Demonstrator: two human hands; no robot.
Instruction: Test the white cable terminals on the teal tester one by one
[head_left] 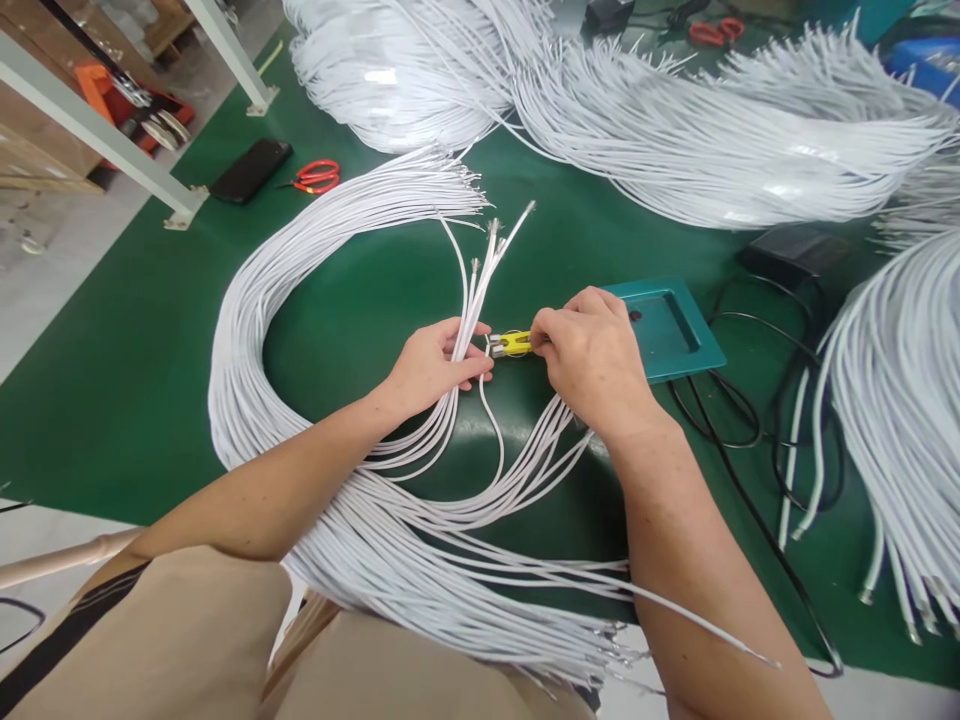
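My left hand (431, 368) is closed round several white wires (480, 285), whose tinned-looking ends stick up above the fingers. In my right hand (594, 362) is a small yellow tool with a metal tip (516, 343), most of it hidden by the fingers. Its tip points left, close to a thin wire end at my left fingertips; whether they touch I cannot tell. The held wires run down into a large curved bundle of white wires (240, 350), which loops round to the left of my hands and under my left forearm.
A teal tray (711, 350) sits just beyond my right hand. Red-handled scissors (316, 177) and a black phone-like object (251, 170) lie at the back left. Large wire piles (697, 140) fill the back and right. Black cords (739, 490) trail across the green table (97, 400).
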